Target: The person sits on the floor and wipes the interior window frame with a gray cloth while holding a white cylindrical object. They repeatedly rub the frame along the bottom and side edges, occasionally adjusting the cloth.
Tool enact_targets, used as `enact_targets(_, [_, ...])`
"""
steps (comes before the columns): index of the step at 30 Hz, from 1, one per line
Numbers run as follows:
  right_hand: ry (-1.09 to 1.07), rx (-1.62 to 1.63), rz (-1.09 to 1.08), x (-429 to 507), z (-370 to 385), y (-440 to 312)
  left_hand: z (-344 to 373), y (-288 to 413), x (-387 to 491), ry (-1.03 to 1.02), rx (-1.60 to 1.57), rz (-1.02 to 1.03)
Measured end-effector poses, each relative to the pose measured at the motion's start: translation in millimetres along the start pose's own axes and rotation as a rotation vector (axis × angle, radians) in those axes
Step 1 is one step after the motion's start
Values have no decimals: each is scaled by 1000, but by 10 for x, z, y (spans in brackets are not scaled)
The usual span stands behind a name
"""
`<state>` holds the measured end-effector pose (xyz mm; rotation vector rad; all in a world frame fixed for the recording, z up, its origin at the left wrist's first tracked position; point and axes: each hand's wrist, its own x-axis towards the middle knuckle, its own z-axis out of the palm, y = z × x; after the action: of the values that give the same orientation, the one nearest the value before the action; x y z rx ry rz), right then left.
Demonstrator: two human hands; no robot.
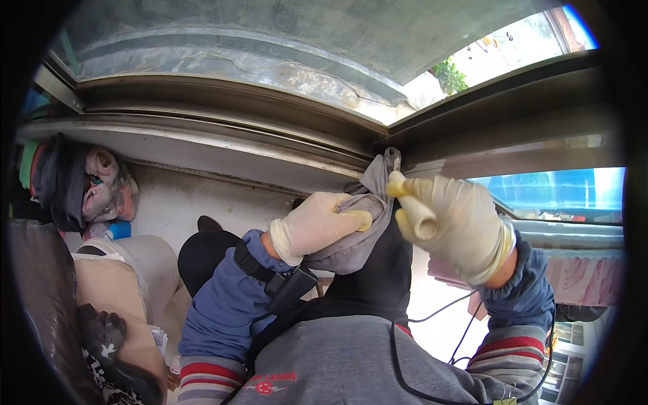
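My left hand, in a pale rubber glove, grips a crumpled grey cloth. The cloth reaches up to the lower corner of a dark metal window frame. My right hand, in the same kind of glove and slightly blurred, holds a pale tool handle with a hollow round end towards me. At the handle's far end, a fold of the cloth hides the tip of the tool, so its kind cannot be told. Both hands are close together below the frame corner.
Beneath the window runs a white sill with a worn edge. At left stand stuffed plastic bags, a white bucket and a pair of black shoes. A black cable loops by my right arm. Pink fabric lies at right.
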<state>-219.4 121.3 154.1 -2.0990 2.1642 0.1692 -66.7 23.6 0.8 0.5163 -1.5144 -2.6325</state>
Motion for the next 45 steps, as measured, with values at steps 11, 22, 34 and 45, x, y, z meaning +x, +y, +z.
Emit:
enact_targets(11, [270,320,48,98,131,246,-26,23,-64,106,-133,53])
enact_targets(22, [290,712,327,-47,252,255,-131,79,-162,121,-114,74])
enact_targets(34, [472,934,384,-300,473,45,-260,133,-176,194,-145,135])
enact_targets(45, [339,56,63,-191,628,-123,-244,51,-90,233,-156,111])
